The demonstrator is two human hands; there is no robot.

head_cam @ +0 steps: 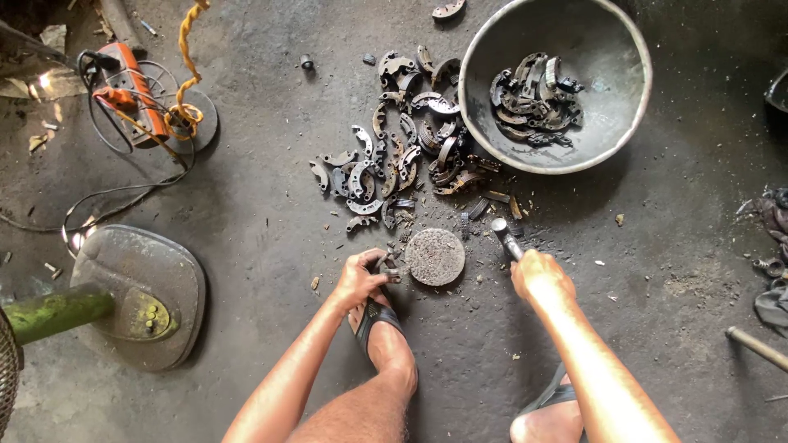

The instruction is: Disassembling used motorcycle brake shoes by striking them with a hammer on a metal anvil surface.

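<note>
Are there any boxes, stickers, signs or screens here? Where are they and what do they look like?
No packages, signs or screens show.
Orange device: upper left on the floor, boxy, orange and grey with black cables; any label on it is too small to tell.

A small dark curved metal piece lies on the floor, touching the round rusty disc at its nine o'clock; the hammer, head up, slants at the disc's two o'clock

dim even daylight, soft shadows, sharp focus
</note>
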